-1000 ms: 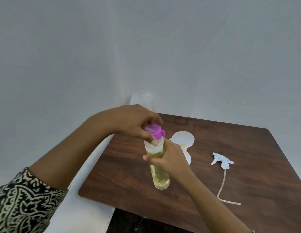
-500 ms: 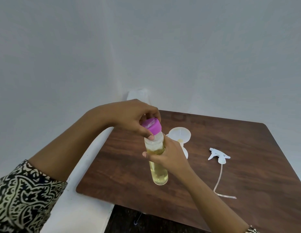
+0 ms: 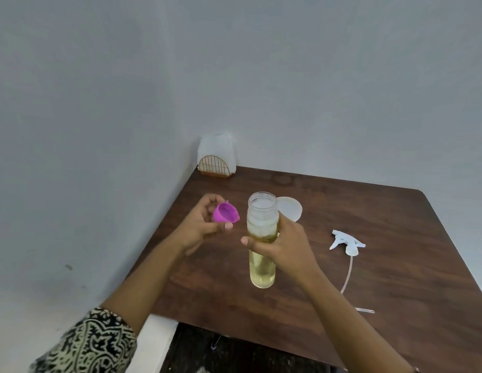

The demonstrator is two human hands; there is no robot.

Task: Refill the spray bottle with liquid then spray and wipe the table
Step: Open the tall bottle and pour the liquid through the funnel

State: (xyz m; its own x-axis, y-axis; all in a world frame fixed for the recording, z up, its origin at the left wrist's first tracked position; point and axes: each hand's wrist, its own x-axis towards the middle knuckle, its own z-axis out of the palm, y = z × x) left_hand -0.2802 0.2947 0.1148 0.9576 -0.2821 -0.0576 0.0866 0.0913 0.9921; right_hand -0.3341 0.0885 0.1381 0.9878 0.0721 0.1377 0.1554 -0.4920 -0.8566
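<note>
A tall clear bottle [image 3: 262, 273] of pale yellow liquid stands upright on the dark wooden table [image 3: 396, 227], its mouth uncovered. My right hand [image 3: 280, 244] is wrapped around its middle. My left hand [image 3: 204, 224] holds the purple cap [image 3: 225, 212] just left of the bottle's neck, inner side up. A white funnel [image 3: 289, 208] shows behind the bottle; whatever it rests on is hidden. The white spray head [image 3: 346, 242] with its long dip tube lies on the table to the right.
A white napkin stack in a gold wire holder [image 3: 216, 157] stands in the table's far left corner against the grey wall. The table's near edge runs diagonally below my arms, with dark floor beneath.
The purple cap came off the bottle. My left hand carried it away to the left and turned it over. My right hand kept its hold on the bottle.
</note>
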